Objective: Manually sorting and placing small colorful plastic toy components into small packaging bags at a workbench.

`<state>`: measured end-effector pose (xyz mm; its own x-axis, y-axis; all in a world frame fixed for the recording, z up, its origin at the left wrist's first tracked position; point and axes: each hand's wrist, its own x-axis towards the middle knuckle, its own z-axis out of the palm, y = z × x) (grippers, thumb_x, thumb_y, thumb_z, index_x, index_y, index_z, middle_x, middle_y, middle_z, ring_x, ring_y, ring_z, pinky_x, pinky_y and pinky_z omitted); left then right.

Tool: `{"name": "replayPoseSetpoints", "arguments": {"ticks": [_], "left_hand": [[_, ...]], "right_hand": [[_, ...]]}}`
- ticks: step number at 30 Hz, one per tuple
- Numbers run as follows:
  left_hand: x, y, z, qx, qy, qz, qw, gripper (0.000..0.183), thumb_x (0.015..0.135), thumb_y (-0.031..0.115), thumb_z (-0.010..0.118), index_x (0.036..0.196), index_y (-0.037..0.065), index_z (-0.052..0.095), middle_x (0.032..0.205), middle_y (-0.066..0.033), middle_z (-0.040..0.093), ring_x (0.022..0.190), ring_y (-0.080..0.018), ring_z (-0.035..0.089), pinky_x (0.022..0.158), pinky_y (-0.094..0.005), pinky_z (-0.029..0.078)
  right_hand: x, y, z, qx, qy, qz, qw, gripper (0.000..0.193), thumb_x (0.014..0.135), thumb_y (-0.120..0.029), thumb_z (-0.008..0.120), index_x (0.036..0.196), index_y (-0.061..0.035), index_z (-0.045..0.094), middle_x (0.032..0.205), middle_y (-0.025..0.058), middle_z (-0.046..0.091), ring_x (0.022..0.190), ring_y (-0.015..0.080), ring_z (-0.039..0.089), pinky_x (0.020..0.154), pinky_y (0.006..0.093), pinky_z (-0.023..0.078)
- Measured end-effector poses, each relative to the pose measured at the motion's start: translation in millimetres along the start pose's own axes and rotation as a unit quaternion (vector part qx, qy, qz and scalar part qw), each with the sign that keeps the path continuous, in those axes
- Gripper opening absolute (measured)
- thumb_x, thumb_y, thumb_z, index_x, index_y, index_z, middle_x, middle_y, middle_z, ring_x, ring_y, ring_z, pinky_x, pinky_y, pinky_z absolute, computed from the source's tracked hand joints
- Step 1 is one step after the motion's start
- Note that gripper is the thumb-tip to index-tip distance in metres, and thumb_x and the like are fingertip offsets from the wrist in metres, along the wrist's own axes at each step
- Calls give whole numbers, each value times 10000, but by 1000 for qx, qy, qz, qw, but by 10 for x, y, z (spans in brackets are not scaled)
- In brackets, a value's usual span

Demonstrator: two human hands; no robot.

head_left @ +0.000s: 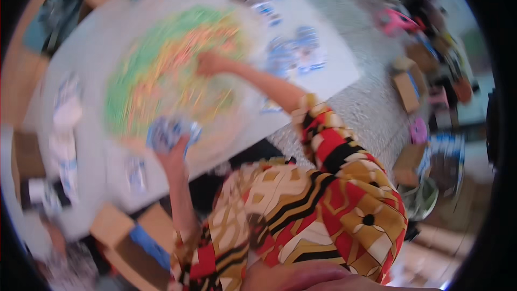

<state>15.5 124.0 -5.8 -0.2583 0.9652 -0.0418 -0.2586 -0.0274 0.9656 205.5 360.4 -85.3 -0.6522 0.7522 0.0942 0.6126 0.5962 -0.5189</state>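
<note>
A wide heap of small green, yellow and orange-red pieces (121, 83) covers the middle of the white table (215, 153); motion blur hides what kind they are. My left hand (175, 153) grips a clear plastic packet with blue print (164, 132) at the heap's near edge. What is inside the packet cannot be made out. Over the heap's right part, my right hand (211, 63) has its fingers drawn together. Whatever those fingers hold, if anything, is too blurred to name.
Blue-and-white packets (299, 51) lie at the table's right, others (67, 102) at its left. An open cardboard box (121, 237) stands at the near left edge, close to another person's patterned sleeve (72, 267). Cartons (406, 89) and pink stools (398, 21) stand on the right-hand floor.
</note>
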Motion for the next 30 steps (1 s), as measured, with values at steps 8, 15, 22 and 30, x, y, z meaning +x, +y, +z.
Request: {"name": "replayPoseSetpoints", "arguments": {"ticks": [8, 15, 22, 30], "left_hand": [[-23, 151, 32, -39, 12, 26, 999, 410, 694, -17, 730, 1074, -32, 578, 995, -74, 628, 871, -136, 593, 785, -289, 500], [-36, 69, 10, -36, -2, 17, 999, 347, 713, 24, 725, 1036, -26, 609, 948, -62, 647, 831, -107, 598, 765, -264, 492], [-19, -35, -98, -16, 11, -18, 1000, 313, 715, 44, 724, 1006, -20, 628, 897, -52, 657, 797, -99, 603, 748, -250, 486], [27, -107, -72, -19, 13, -56, 998, 299, 726, 52, 718, 1004, -4, 623, 902, -46, 652, 786, -100, 608, 727, -243, 490]], "right_hand": [[-49, -418, -151, 21, 110, -45, 993, 237, 728, -175, 609, 778, 42, 530, 683, 231, 558, 683, 406, 555, 618, 461, 440], [-163, -380, -177, -23, 107, 26, 994, 270, 761, -209, 655, 775, 30, 531, 654, 178, 549, 640, 340, 560, 582, 417, 443], [-455, -1275, -785, 253, 131, 38, 958, 173, 826, -155, 640, 899, 1, 622, 723, 25, 608, 594, 65, 524, 524, 221, 427], [-647, -1859, -870, 126, 194, -188, 954, 125, 788, -64, 667, 891, -7, 625, 805, 53, 642, 700, 108, 606, 590, 233, 475]]}}
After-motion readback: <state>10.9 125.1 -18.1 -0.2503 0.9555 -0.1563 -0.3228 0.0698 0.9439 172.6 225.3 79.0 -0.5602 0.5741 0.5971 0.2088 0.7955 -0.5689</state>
